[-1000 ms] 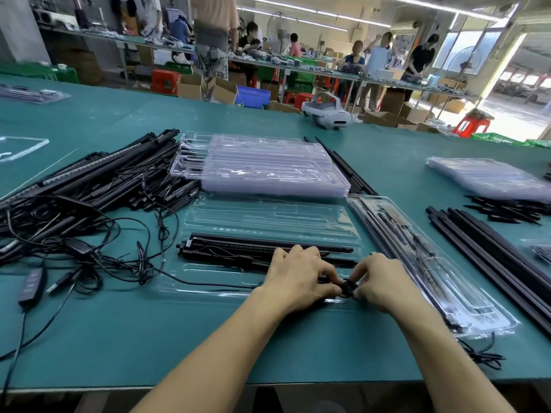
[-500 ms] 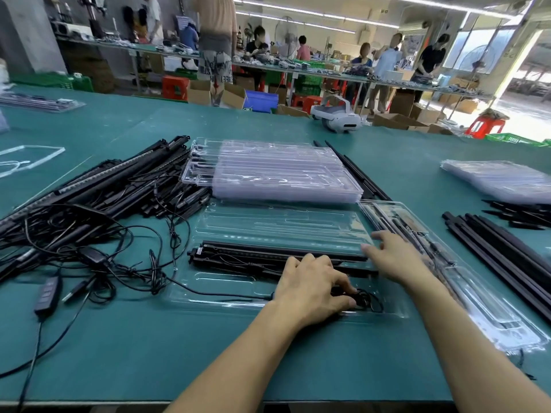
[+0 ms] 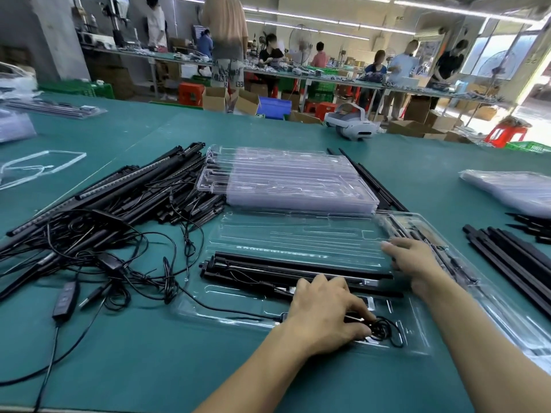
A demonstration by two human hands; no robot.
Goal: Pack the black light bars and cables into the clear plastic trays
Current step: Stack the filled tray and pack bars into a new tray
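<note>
While a heap of loose bars and cables (image 3: 119,204) and a stack of empty trays (image 3: 286,180) wait, most of the job by my judgement, the open tray (image 3: 298,231) already holds light bars (image 3: 283,268) — right hand (image 3: 414,260) flat on its far half, left hand (image 3: 325,311) curled round the coiled cable (image 3: 386,330) in the near pocket

Factory packing floor. Long teal-covered workbench (image 3: 268,135) — stacked clear plastic trays (image 3: 283,180), heaped black light bars (image 3: 119,201). Brown cardboard cartons (image 3: 214,98) behind, workers (image 3: 399,67) at far benches.

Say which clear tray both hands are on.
The open clear tray in front of the tray stack, holding black light bars: left hand holds the coiled cable in it, right hand rests on it.
</note>
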